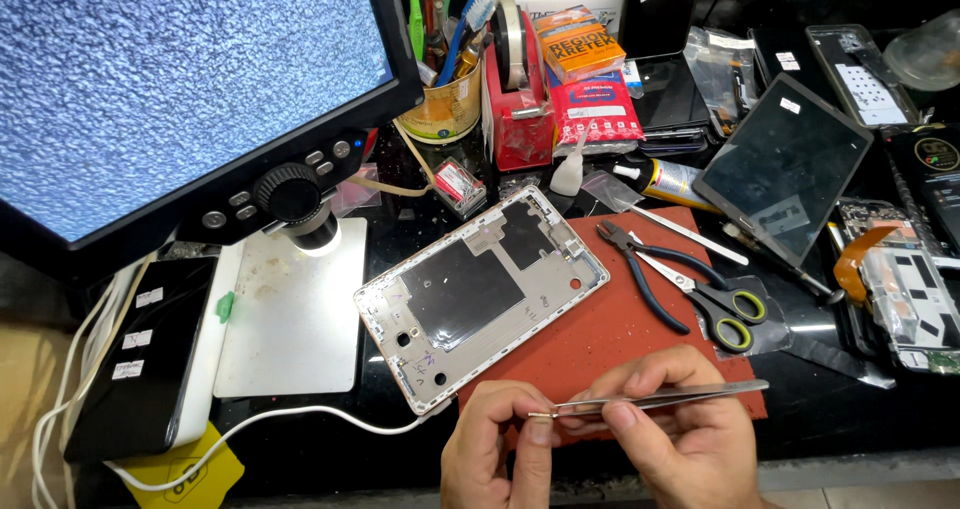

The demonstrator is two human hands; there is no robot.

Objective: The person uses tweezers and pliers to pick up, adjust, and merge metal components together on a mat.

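My right hand grips metal tweezers that point left. Their tips meet a tiny part pinched between the thumb and forefinger of my left hand. Both hands hover at the near edge of a red work mat. Just beyond them an empty silver tablet frame lies at an angle, half on the mat. A white cable runs to its near corner.
A digital microscope with a large screen and a white base plate stands at left. Pliers and scissors lie on the mat. A dark tablet screen, tape dispenser, tool cup and loose parts crowd the back and right.
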